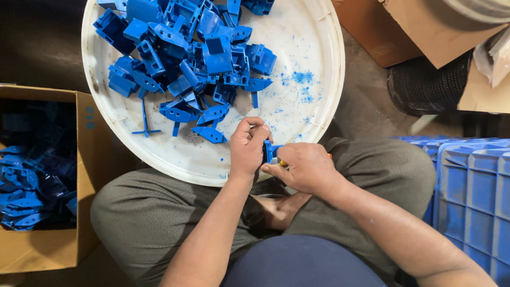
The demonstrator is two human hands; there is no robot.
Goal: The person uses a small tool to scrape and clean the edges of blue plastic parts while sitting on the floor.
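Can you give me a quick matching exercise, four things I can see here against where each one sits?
Things:
1. white round tray
2. cardboard box
3. blue crate
4. small blue part

Places:
A. far right of the picture
B. between the left hand and right hand
C. far left, holding blue parts
D. on the knees, under the pile of blue parts

Pairs: 1-D, 2-C, 3-A, 4-B

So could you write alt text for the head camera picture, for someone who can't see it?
Seen from above, a seated person's left hand and right hand pinch a small blue plastic part over a round white tray heaped with blue plastic parts. A cardboard box holding more parts stands to the left, a blue crate to the right.
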